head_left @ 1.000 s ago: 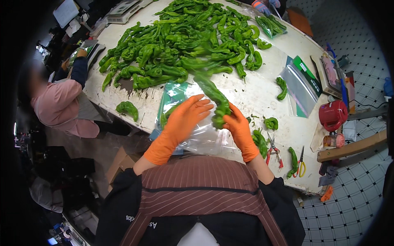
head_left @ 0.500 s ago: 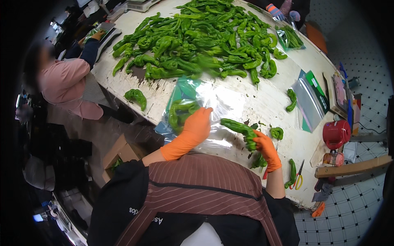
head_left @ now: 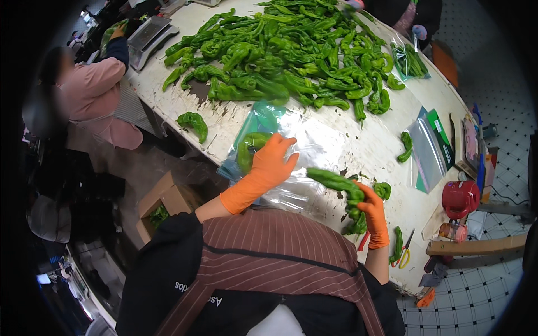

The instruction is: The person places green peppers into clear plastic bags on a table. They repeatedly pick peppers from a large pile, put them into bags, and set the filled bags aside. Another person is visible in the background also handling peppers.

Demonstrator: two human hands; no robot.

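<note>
My left hand, in an orange glove, rests over a clear plastic bag that lies flat on the table. Its thumb and forefinger are spread apart. Just left of it, a curled green pepper shows at the bag's teal-printed end; whether it is inside cannot be made out. Between the fingers of my right hand, also gloved in orange, is the thick end of a long green pepper, its tip pointing left toward the bag. More peppers lie around that hand, partly hidden by it.
A large heap of green peppers covers the far table. At right are flat plastic bags, a red kettle-like container and yellow-handled scissors. A co-worker in pink stands left, near a scale. A cardboard box sits below.
My left thumb and fingers have spread apart over the bag. My right hand still holds the pepper, with its fingers shifted slightly. The whole view has moved a little.
</note>
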